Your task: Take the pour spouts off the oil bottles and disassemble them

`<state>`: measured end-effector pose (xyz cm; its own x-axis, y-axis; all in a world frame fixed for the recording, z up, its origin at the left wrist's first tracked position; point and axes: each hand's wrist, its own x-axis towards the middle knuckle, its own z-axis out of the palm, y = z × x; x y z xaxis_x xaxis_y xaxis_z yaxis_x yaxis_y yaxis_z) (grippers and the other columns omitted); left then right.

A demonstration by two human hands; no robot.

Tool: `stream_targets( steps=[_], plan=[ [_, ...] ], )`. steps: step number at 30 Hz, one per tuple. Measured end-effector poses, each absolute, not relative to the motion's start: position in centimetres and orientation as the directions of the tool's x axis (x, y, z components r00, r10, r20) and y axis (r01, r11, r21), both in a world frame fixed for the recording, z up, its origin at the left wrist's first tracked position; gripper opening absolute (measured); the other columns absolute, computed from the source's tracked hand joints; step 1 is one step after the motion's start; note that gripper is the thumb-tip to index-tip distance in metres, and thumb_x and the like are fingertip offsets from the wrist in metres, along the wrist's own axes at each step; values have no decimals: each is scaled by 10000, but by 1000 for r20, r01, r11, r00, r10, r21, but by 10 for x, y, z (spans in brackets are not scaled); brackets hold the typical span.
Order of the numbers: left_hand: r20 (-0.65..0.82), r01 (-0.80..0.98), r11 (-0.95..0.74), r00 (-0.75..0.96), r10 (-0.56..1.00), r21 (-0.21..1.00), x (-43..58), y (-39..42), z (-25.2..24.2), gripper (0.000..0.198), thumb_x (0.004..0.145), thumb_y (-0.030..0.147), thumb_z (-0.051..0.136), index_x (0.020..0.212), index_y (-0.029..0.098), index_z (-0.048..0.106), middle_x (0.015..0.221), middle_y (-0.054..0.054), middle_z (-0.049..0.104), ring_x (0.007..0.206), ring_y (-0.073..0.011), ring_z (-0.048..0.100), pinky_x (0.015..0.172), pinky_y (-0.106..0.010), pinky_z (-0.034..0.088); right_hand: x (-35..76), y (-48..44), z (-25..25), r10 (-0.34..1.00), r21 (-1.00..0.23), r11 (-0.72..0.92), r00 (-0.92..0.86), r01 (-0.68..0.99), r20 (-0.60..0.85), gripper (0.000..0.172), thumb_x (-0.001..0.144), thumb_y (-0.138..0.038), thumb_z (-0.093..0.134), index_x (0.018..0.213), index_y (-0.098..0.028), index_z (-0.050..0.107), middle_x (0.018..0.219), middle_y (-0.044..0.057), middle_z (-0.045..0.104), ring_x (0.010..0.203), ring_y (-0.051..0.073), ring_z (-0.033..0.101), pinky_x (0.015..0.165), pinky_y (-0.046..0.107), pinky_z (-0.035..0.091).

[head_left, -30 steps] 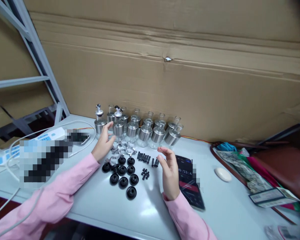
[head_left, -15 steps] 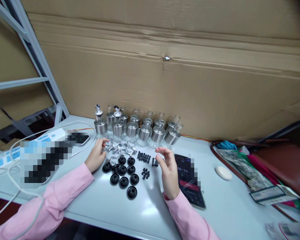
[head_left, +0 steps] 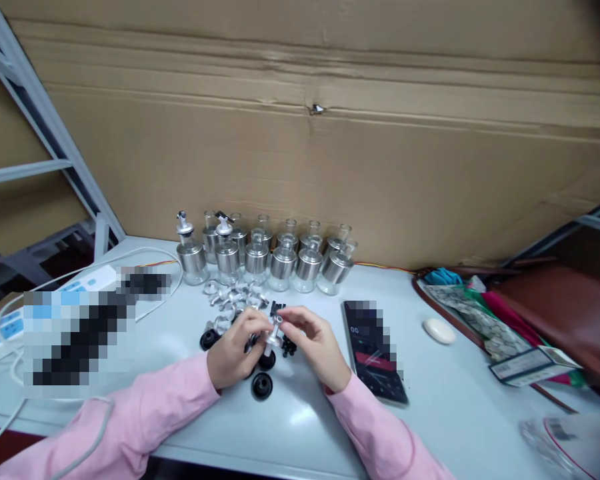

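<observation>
Between my two hands is a silver pourer piece point(head_left: 274, 340), held upright over the table. My left hand point(head_left: 240, 347) grips it from the left, and the fingers of my right hand point(head_left: 316, 341) close on its upper part from the right. Loose silver parts point(head_left: 235, 297) lie in a pile just beyond. Round black stoppers point(head_left: 263, 385) sit under and around my hands, several of them hidden. Small black beads point(head_left: 289, 347) and short black pieces point(head_left: 277, 308) are partly covered by my right hand.
Glass bottles with metal bands point(head_left: 283, 267) stand in two rows at the back, two topped with pourers. A phone point(head_left: 375, 353) lies right of my hands, a white oval object point(head_left: 439, 331) beyond it. Power strips point(head_left: 100, 277) and a white cable are left; a bag point(head_left: 540, 300) is right.
My left hand has picked up a silver piece from the pile and moved right with it. My right hand has moved left and closed on the same piece. The view has shifted slightly.
</observation>
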<state>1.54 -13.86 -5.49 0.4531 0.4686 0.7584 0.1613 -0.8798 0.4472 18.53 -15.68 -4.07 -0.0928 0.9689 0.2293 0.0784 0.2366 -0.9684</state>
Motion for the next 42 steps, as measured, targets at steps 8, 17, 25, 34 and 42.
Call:
stream_targets(
  steps=[8, 17, 25, 34, 42],
  plan=[
    [697, 318, -881, 540, 471, 349, 8, -136, -48, 181, 811, 83, 429, 962, 173, 474, 873, -67, 551, 827, -158, 525, 723, -276, 446, 188, -158, -40, 975, -971, 215, -86, 103, 207, 152, 750, -315, 607, 820, -194, 666, 774, 24, 679, 729, 161, 610, 703, 297, 471],
    [615, 437, -890, 668, 419, 132, -1, -128, -54, 188, 836, 134, 371, 838, 156, 558, 736, -48, 612, 690, -158, 514, 685, -320, 324, 191, -154, -43, 961, -916, 274, -129, 294, 246, 164, 757, -322, 600, 845, -209, 677, 794, 28, 685, 728, 173, 600, 686, 308, 470],
    [622, 472, -855, 609, 492, 214, -5, -131, -52, 162, 813, 120, 392, 796, 156, 548, 721, -39, 607, 671, -158, 502, 673, -329, 301, 202, -147, -45, 891, -498, 446, -319, 744, 322, 156, 811, -261, 519, 721, -214, 639, 774, 51, 589, 784, 211, 496, 705, 371, 386],
    [634, 453, -861, 602, 486, 230, -5, -132, -53, 145, 813, 119, 394, 796, 154, 534, 720, -44, 608, 662, -158, 493, 657, -332, 297, 204, -147, -51, 879, -420, 474, -446, 774, 171, 411, 685, 43, 370, 839, -220, 646, 857, 43, 617, 849, 207, 492, 710, 364, 368],
    [652, 444, -859, 576, 492, 255, -3, -132, -52, 157, 814, 111, 382, 782, 147, 532, 700, -37, 587, 641, -147, 473, 659, -321, 301, 209, -146, -51, 897, -450, 437, -415, 779, 153, 217, 763, -55, 485, 863, -185, 628, 854, 56, 595, 848, 193, 492, 733, 334, 370]
  ],
)
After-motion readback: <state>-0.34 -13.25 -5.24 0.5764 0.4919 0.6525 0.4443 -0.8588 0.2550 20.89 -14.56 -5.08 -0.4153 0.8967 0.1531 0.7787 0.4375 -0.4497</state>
